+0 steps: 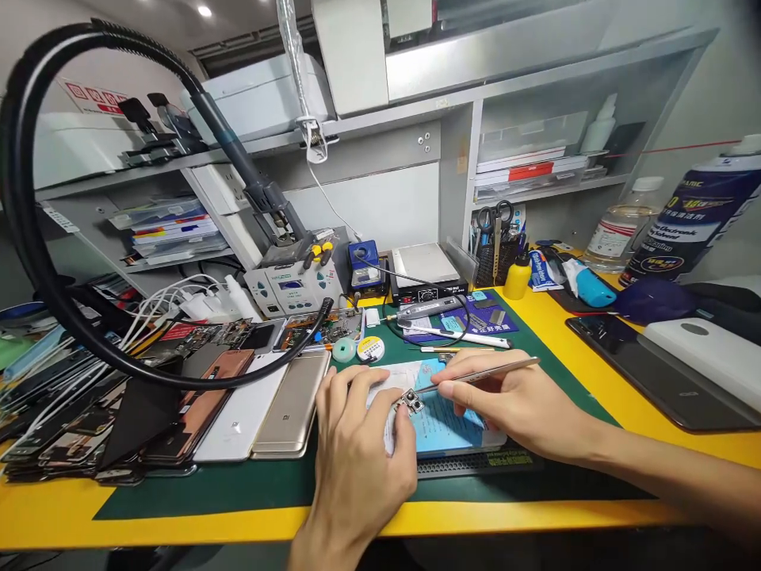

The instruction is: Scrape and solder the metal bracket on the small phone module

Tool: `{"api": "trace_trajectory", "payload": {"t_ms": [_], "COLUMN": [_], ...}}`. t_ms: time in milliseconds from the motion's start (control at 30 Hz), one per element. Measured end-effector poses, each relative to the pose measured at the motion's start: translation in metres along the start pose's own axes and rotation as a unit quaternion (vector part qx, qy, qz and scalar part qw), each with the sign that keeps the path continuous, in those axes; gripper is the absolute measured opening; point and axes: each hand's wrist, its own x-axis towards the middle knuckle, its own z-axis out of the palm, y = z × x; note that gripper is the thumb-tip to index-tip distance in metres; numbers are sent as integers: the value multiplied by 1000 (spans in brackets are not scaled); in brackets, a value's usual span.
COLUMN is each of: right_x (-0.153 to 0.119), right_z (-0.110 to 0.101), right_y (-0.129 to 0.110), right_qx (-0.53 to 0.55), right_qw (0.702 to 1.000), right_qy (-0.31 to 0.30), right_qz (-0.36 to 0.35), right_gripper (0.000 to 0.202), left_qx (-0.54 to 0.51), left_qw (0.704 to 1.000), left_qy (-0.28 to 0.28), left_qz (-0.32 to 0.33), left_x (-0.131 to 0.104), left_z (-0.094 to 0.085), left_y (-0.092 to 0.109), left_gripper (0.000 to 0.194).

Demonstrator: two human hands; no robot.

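Observation:
Near the middle of the head view, my left hand [365, 452] pinches a small phone camera module [411, 401] with two dark lenses between thumb and index finger. My right hand [514, 404] is closed around slim metal tweezers [493, 370], gripped like a pen. Their tip reaches the upper edge of the module; whether it touches cannot be made out. Beneath both hands lies a blue and white printed sheet or packet [437, 432], partly covered by my fingers. A dark perforated strip [464, 466] shows along its near edge.
Left of my hand lie a gold phone [291, 408], a white phone [241, 412] and stacked phone parts [77, 428]. A black hose [17, 198] arches over them. Behind stand a rework station [291, 289] and a yellow bottle [517, 276]. A dark phone [654, 369] lies right.

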Motion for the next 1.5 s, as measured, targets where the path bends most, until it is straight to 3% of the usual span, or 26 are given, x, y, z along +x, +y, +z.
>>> {"api": "trace_trajectory", "payload": {"t_ms": [567, 900, 1500], "right_x": [0, -1, -1], "right_z": [-1, 0, -1], "right_y": [-3, -5, -7], "right_qx": [-11, -4, 3], "right_qw": [1000, 1000, 1000], "right_qy": [-10, -11, 1], "right_qz": [12, 22, 29], "right_gripper": [22, 20, 19], "left_qx": [-6, 26, 44], "left_qw": [998, 997, 995], "left_qy": [60, 46, 66], "left_qz": [20, 57, 67], "left_x": [-3, -7, -10], "left_z": [4, 4, 6], "left_y": [0, -4, -4], "left_gripper": [14, 30, 28]}}
